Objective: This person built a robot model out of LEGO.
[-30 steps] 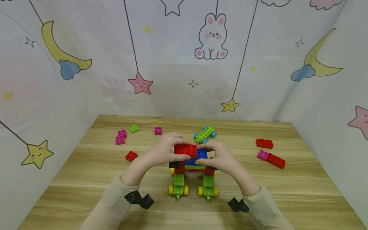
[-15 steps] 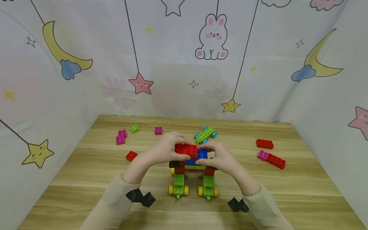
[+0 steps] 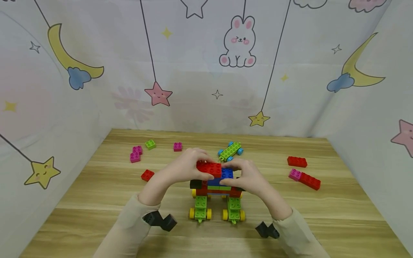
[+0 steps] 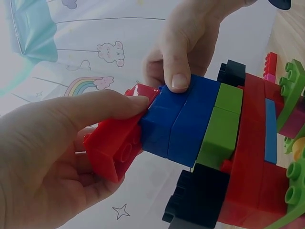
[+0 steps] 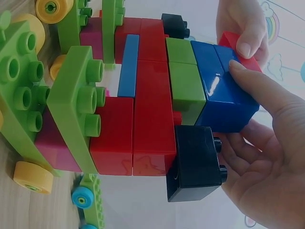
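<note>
Two hands above a wooden tabletop (image 3: 338, 215). Head view: left hand (image 3: 185, 167), grip pinching a red brick (image 3: 211, 169); right hand (image 3: 247, 175), grip clasping blue bricks (image 3: 227, 173) atop a wheeled assembly (image 3: 221, 191). Beyond: green car base (image 3: 230, 151). Left: pink bricks (image 3: 134, 157), lime brick (image 3: 150, 144), small red brick (image 3: 147, 175). Right: long red bricks (image 3: 297, 161). Left wrist view: red brick touching the blue, hollow underside partly exposed, partly covered by fingers; one black brick (image 4: 196, 199) in the foreground. Right wrist view: second black brick (image 5: 196, 160) just beside the right palm; left fingers partly mask the red brick.
</note>
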Tool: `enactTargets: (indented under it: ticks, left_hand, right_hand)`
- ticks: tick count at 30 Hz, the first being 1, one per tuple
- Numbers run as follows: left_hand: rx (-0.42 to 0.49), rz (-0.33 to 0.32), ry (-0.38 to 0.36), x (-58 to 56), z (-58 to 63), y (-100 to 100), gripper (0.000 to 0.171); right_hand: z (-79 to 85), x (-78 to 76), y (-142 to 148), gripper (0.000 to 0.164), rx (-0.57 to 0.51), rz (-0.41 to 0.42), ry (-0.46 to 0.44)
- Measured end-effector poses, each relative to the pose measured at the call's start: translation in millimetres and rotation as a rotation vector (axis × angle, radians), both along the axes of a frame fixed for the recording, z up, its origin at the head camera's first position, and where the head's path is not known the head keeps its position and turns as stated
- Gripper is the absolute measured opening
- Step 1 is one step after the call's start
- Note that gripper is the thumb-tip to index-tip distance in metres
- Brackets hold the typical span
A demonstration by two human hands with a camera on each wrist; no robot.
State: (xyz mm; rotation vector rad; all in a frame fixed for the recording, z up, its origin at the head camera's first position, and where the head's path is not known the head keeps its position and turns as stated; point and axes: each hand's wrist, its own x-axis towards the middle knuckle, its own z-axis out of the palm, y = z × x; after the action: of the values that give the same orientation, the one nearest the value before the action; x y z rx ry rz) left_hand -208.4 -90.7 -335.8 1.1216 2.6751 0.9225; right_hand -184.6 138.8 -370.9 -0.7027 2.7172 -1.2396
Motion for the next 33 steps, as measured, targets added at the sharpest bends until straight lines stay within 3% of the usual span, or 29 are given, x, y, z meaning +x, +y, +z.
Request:
enactTargets:
  ticks: [18,27,33]
  left_hand:
    - [-0.008,-0.006,0.011,3.4,2.4,3,0.035]
    - [0.049,-0.041,0.072,3.4,-7.0,2,0.036]
    - [0.106,-0.029,0.127,2.9,-15.1,7,0.035]
  right_hand:
    - [-3.6,-2.4,2,0.046,0.001,0.006,0.016]
    - [-2.7,-1.7,1,0.045,-0.008,0.009,0.002]
    - [-0.7,-1.5,0,0.045,0.007,-0.005,-0.004]
